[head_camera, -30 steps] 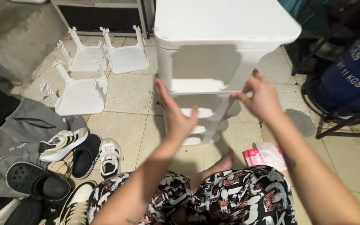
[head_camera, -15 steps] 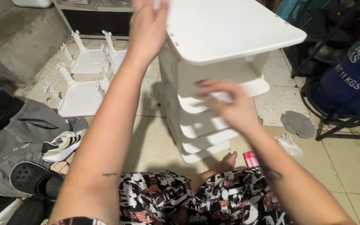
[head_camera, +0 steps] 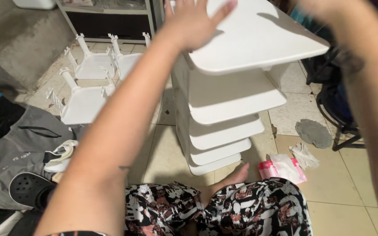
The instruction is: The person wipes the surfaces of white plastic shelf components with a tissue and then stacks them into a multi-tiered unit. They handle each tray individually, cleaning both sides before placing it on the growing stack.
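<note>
Head view: at frame centre stands a white tiered plastic shelf rack [head_camera: 224, 109], its trays bare. Left hand [head_camera: 193, 19], fingers spread flat, rests on its top panel. Right hand's grip cannot be told; only the forearm shows. Loose white shelf pieces [head_camera: 88, 87] lie upper left.

The white shelf rack [head_camera: 224, 100] looks like smooth, matt plastic; the floor tiles [head_camera: 337, 192] are dull, worn ceramic.
</note>
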